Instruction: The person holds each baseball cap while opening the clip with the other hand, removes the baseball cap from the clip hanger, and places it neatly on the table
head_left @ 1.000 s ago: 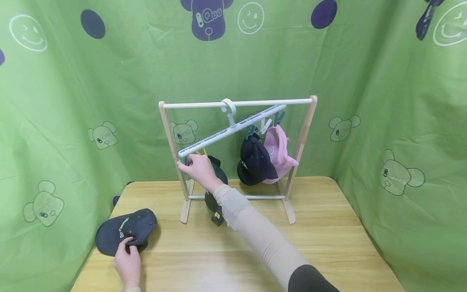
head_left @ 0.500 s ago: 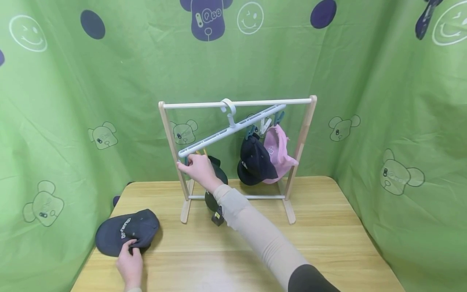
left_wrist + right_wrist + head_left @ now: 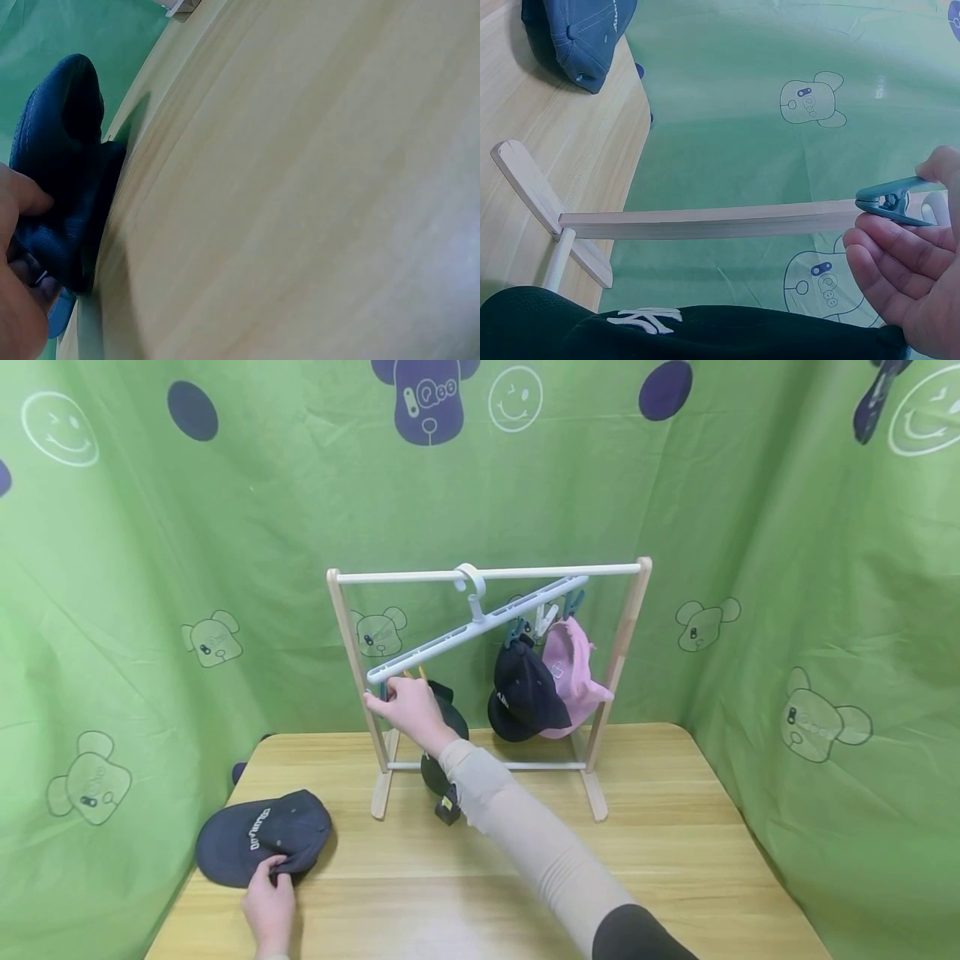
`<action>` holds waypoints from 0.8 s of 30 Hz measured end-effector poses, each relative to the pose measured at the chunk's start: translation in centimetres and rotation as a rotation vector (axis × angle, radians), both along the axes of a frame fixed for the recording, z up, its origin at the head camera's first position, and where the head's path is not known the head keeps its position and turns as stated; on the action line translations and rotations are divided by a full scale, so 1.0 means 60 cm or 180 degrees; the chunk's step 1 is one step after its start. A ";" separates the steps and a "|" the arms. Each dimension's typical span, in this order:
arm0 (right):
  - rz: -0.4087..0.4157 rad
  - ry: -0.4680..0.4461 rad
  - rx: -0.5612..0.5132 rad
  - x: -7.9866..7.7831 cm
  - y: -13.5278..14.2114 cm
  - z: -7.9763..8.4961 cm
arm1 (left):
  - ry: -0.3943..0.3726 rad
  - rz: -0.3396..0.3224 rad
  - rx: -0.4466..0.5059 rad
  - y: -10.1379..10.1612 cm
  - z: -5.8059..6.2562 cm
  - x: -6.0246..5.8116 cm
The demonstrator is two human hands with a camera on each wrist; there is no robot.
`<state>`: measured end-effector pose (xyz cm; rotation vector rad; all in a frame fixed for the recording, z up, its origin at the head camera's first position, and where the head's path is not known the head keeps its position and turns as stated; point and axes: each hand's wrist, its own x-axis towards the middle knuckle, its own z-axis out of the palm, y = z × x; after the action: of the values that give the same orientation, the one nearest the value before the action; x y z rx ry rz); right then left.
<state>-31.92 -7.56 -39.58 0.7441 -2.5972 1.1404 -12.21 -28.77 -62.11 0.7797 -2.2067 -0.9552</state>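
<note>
At the left of the table lies a navy baseball cap (image 3: 262, 839) with white lettering on its front. My left hand (image 3: 270, 906) pinches its near edge; the left wrist view shows the thumb on the dark fabric of the cap (image 3: 67, 187), with the fingers partly hidden. Up at the lower left end of a tilted white hanger (image 3: 477, 625), my right hand (image 3: 411, 712) grips a teal clothespin (image 3: 892, 201) between thumb and fingers. The clothespin's tips look together, with nothing between them. A dark green cap (image 3: 705, 330) hangs close beside the right hand.
The hanger hooks over the white bar of a wooden rack (image 3: 633, 610). On its raised right side hang a black cap (image 3: 525, 689) and a pink cap (image 3: 572, 681) from clips. A white clip (image 3: 546, 620) is there too. Green curtains (image 3: 810, 610) enclose the wooden table (image 3: 675, 860).
My left hand has shifted slightly right, and the navy cap's crown has moved right with it, while the brim stays. My right hand holds still on the clothespin.
</note>
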 end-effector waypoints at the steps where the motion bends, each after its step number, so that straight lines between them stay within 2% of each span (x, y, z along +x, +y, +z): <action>1: -0.0001 0.0004 -0.0002 0.000 0.000 0.000 | -0.0012 -0.0015 0.0002 0.000 0.000 0.000; 9: -0.0004 -0.0012 0.0074 -0.001 0.000 0.001 | 0.0001 -0.0031 0.0138 -0.003 -0.004 -0.001; 19: 0.0003 0.0017 0.0059 -0.004 -0.002 -0.002 | 0.0023 -0.0072 0.0145 -0.005 0.000 0.001; 24: 0.0028 0.0035 -0.0010 -0.001 0.000 0.000 | -0.0044 -0.0109 0.0263 -0.004 0.006 0.001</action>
<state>-32.00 -7.54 -39.59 0.7595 -2.5852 1.1392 -12.13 -29.02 -61.73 0.7904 -2.2106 -1.0667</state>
